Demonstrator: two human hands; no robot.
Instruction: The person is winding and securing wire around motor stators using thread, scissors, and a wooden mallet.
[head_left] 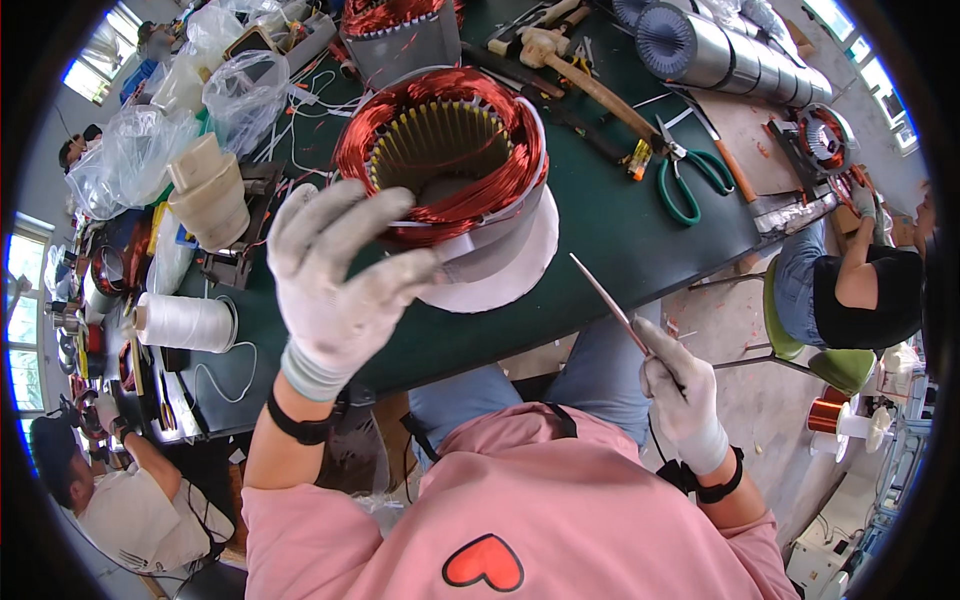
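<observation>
A motor stator (520, 215) with red copper windings stands on a round white pad (545, 250) on the dark green table. Yellow slot liners line its bore. My left hand (345, 260), in a white glove, is raised at the stator's near left side. Its fingers are spread and slightly blurred, with nothing seen in them; whether they touch the windings I cannot tell. My gloved right hand (685, 390) is closed around a slim, pointed metal tool (605, 296) over the table's near edge. The tool's tip points up and left, apart from the stator.
Green-handled scissors (688, 180) and a mallet (590, 85) lie right of the stator. A second wound stator (400, 45) stands behind it. Bare cores (725, 55) lie at far right. A white cord spool (185, 322) and plastic bags (245, 95) sit left. Co-workers sit on both sides.
</observation>
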